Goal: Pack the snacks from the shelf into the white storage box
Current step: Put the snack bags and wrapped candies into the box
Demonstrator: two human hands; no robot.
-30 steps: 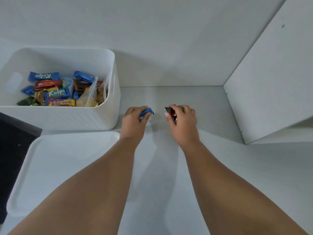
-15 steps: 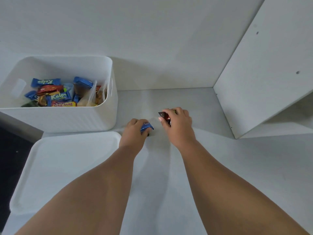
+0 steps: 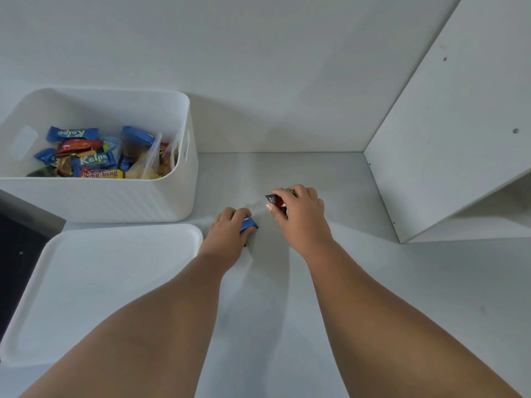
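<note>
The white storage box [image 3: 115, 202] stands at the left on the shelf, holding several wrapped snacks [image 3: 89, 159], blue, red and clear. My left hand [image 3: 230, 234] is closed around a blue snack packet [image 3: 249, 224], low over the shelf just right of the box lid. My right hand [image 3: 298, 211] grips a dark red snack packet [image 3: 276, 201], a little farther back and to the right. Both packets are mostly hidden inside the fingers.
The box's white lid [image 3: 109, 282] lies flat in front of the box, at the left. A white side panel [image 3: 448, 139] closes the shelf on the right. The back wall [image 3: 258, 67] is plain white. A dark gap [image 3: 20, 239] shows at the far left.
Both hands have drawn back toward me from deeper on the shelf, each still holding its packet. The left hand has come closer to the lid's corner.
</note>
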